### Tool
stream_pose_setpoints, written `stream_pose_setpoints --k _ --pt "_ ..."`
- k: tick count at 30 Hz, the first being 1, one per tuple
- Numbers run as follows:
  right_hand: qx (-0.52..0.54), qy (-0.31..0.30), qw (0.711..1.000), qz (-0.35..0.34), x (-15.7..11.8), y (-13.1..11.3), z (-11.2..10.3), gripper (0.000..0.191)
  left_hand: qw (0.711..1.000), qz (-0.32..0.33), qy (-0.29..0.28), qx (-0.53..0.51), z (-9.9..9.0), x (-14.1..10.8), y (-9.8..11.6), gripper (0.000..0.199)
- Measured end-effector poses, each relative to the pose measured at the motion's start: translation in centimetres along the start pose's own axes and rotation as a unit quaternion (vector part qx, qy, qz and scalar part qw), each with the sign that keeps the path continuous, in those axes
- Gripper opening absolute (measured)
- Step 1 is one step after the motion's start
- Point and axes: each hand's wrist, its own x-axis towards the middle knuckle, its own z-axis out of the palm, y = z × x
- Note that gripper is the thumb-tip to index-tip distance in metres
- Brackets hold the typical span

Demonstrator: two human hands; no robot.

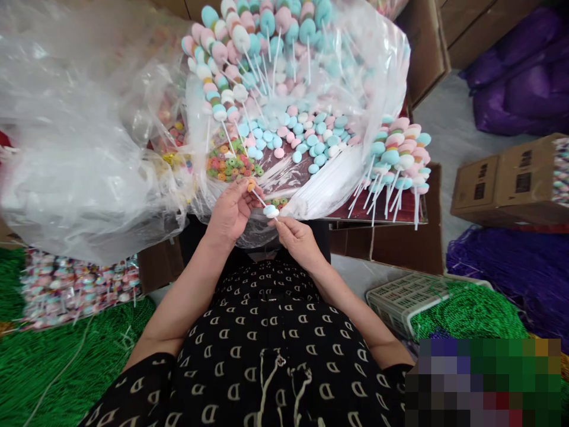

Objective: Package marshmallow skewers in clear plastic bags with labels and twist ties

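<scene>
Left hand [232, 209]: fingers pinch orange ring-shaped gummy [251, 185], eleven o'clock from round blue-and-white candies [271, 211]; right hand [297, 236]: fingers grip thin white stick [258, 197]

1. Centre: two hands, one left hand [232, 209] and one right hand [299, 238].
2. Between them: one stick [258, 197], two oval sweets [271, 211], one orange ring [251, 185].
3. Upper centre: dozens of loose sweets [319, 148].
4. Left of centre: dozens of loose rings [229, 165].
5. Lower right: one crate [395, 302].
</scene>
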Motion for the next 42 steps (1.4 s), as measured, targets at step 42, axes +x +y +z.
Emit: stream_pose_setpoints --k 42 --pt "-0.007 0.008 1.0 0.02 -1.6 -2.2 -3.7 0.044 0.982 0.096 -0.003 0.163 -0.4 0.9 -1.5 0.018"
